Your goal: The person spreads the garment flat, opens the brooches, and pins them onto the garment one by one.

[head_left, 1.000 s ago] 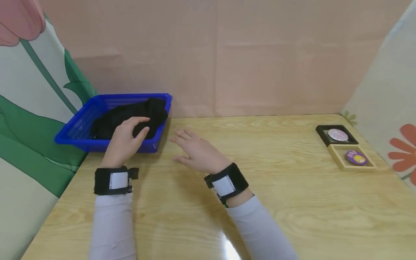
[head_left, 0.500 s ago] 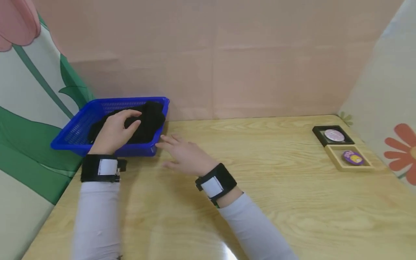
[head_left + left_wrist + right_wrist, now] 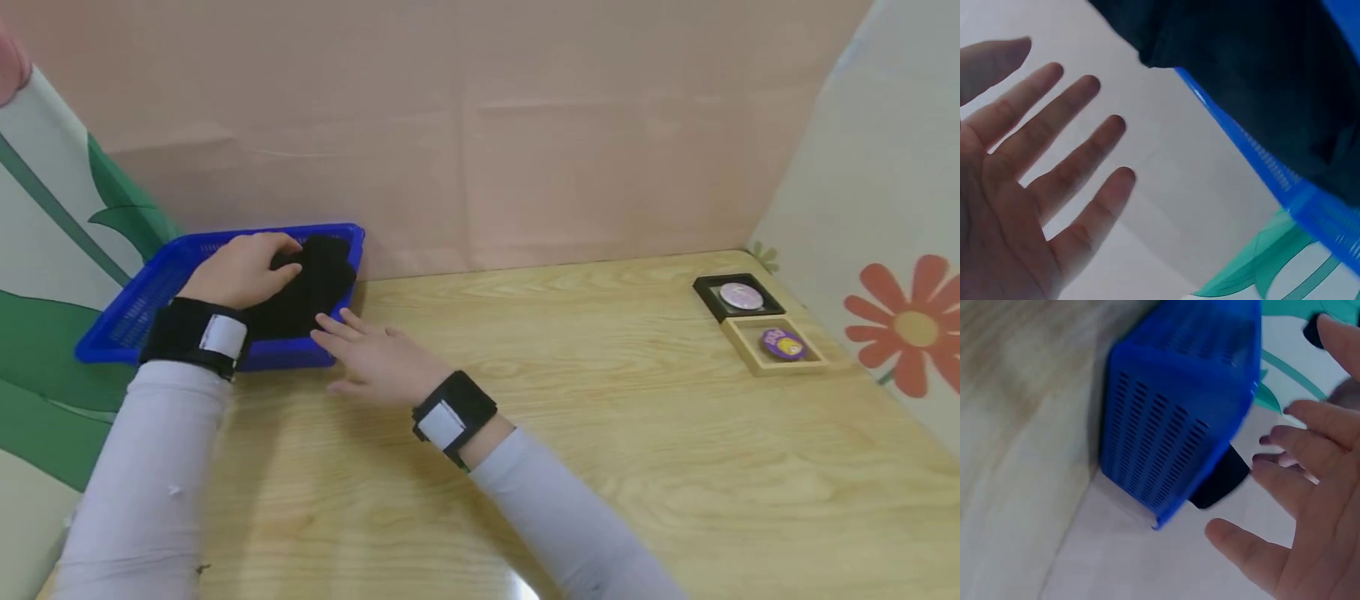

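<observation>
A blue plastic basket (image 3: 292, 357) with slotted sides stands at the back left of the table. Bunched black cloth (image 3: 311, 283) fills its right part and bulges over the rim in the left wrist view (image 3: 1254, 69). Over the basket hovers my left hand (image 3: 238, 271); its fingers (image 3: 1079, 156) are spread and nearly straight in the left wrist view, apart from the cloth. My right hand (image 3: 390, 362) is beside the basket's front right corner, fingers extended toward it. In the right wrist view, the fingers (image 3: 1310, 440) hold nothing beside the slotted wall (image 3: 1154, 437).
At the table's right side lie a black square tray (image 3: 712, 302) with a pale round badge (image 3: 741, 296) and a light wooden tray (image 3: 750, 354) with a purple badge (image 3: 783, 343). A pinkish backdrop (image 3: 525, 167) rises behind the wood-grain table (image 3: 562, 350).
Both hands have moved left; the left one reaches further over the basket, and the right one comes up to its front right corner. The head view has shifted slightly.
</observation>
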The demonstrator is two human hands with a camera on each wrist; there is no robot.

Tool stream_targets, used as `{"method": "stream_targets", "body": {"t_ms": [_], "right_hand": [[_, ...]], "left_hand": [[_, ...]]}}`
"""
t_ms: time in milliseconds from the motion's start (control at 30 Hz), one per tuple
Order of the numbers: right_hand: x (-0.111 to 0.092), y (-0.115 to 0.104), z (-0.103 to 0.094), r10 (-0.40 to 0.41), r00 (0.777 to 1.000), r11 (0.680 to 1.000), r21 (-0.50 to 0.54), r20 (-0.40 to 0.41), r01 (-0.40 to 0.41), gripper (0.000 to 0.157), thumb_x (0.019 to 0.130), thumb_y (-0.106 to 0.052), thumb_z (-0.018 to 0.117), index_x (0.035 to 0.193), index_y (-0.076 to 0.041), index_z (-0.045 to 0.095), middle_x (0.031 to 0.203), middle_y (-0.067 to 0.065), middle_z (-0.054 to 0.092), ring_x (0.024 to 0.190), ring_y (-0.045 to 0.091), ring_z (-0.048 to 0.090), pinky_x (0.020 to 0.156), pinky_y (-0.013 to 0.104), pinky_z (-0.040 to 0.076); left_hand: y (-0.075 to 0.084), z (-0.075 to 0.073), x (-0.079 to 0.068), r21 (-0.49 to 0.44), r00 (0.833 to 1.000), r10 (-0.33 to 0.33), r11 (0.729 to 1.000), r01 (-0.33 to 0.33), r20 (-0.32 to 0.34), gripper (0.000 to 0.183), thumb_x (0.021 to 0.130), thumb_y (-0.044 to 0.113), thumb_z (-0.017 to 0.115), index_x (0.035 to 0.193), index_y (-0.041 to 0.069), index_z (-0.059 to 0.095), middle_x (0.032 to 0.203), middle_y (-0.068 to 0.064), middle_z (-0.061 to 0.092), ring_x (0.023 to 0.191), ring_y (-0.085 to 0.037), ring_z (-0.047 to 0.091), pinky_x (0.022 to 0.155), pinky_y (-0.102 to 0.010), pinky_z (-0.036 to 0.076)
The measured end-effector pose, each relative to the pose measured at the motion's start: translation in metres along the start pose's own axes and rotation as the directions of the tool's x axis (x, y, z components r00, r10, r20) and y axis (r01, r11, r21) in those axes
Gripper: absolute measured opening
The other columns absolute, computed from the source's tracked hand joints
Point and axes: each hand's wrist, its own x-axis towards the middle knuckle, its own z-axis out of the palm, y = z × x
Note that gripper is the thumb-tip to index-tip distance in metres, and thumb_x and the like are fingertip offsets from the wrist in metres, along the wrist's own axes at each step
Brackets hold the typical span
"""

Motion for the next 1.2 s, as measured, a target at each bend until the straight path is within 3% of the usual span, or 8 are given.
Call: {"method": "stream_targets", "body": {"t_ms": [133, 267, 433, 633, 800, 1000, 1200], "right_hand": [[0.006, -0.003, 0.008, 0.009, 0.999, 0.999, -0.033, 0.038, -0.007, 0.066, 0.103, -0.046, 0.048, 0.158, -0.020, 0.024, 0.167, -0.005, 0.011, 0.156, 0.021, 0.005, 0.113, 0.062, 0.034], [0.008, -0.005, 0.014, 0.019, 0.999, 0.999, -0.041, 0.051, -0.017, 0.067, 0.103, -0.046, 0.047, 0.159, -0.021, 0.021, 0.168, -0.005, 0.010, 0.156, 0.020, 0.003, 0.113, 0.062, 0.033], [0.009, -0.008, 0.018, 0.022, 0.999, 0.999, -0.037, 0.044, -0.020, 0.070, 0.103, -0.046, 0.048, 0.159, -0.020, 0.018, 0.168, -0.005, 0.008, 0.156, 0.018, 0.001, 0.114, 0.061, 0.032], [0.008, -0.008, 0.019, 0.022, 0.999, 1.000, -0.019, 0.042, -0.022, 0.068, 0.102, -0.042, 0.051, 0.159, -0.018, 0.022, 0.167, -0.004, 0.012, 0.156, 0.019, 0.003, 0.113, 0.059, 0.034], [0.006, -0.007, 0.017, -0.010, 1.000, 1.000, -0.020, 0.021, 0.010, 0.067, 0.102, -0.040, 0.053, 0.158, -0.016, 0.025, 0.167, -0.002, 0.015, 0.155, 0.020, 0.007, 0.113, 0.049, 0.040], [0.000, -0.004, 0.016, -0.041, 0.999, 0.993, 0.109, -0.001, 0.041, 0.064, 0.102, -0.034, 0.055, 0.157, -0.013, 0.028, 0.166, 0.001, 0.017, 0.155, 0.021, 0.005, 0.122, 0.036, 0.024], [-0.006, -0.001, 0.010, -0.051, 0.999, 0.986, 0.160, -0.003, 0.051, 0.062, 0.102, -0.031, 0.055, 0.156, -0.013, 0.030, 0.166, 0.001, 0.019, 0.155, 0.021, 0.006, 0.124, 0.030, 0.017]], "left_hand": [[-0.001, -0.004, 0.013, 0.081, 0.997, -0.021, 0.997, 0.014, 0.080, 0.047, 0.100, 0.025, 0.054, 0.139, -0.001, 0.051, 0.141, -0.030, 0.052, 0.129, -0.050, 0.048, 0.105, -0.067, 0.038], [-0.008, -0.005, 0.027, 0.087, 0.994, -0.048, 0.995, 0.039, 0.100, 0.048, 0.100, 0.026, 0.053, 0.139, -0.001, 0.050, 0.141, -0.031, 0.051, 0.129, -0.051, 0.047, 0.105, -0.067, 0.037], [-0.025, 0.005, 0.034, 0.080, 0.986, -0.120, 0.991, 0.111, 0.113, 0.053, 0.099, 0.030, 0.055, 0.141, -0.002, 0.047, 0.143, -0.032, 0.048, 0.129, -0.053, 0.045, 0.105, -0.069, 0.036], [-0.039, 0.018, 0.043, 0.107, 0.973, -0.197, 0.977, 0.185, 0.122, 0.084, 0.094, 0.058, 0.053, 0.143, -0.008, 0.040, 0.144, -0.036, 0.042, 0.131, -0.056, 0.041, 0.105, -0.070, 0.035], [-0.049, 0.028, 0.054, 0.067, 0.946, -0.278, 0.960, 0.270, 0.168, 0.108, 0.087, 0.075, 0.048, 0.149, -0.012, 0.026, 0.149, -0.040, 0.030, 0.135, -0.059, 0.032, 0.108, -0.070, 0.031], [-0.055, 0.039, 0.067, 0.018, 0.932, -0.238, 0.970, 0.242, 0.274, 0.116, 0.079, 0.070, 0.064, 0.152, -0.009, 0.020, 0.155, -0.038, 0.021, 0.141, -0.057, 0.022, 0.114, -0.068, 0.023], [-0.052, 0.044, 0.073, 0.009, 0.931, -0.214, 0.975, 0.221, 0.296, 0.128, 0.067, 0.075, 0.072, 0.152, -0.007, 0.022, 0.153, -0.038, 0.026, 0.138, -0.056, 0.031, 0.113, -0.067, 0.027]]}}
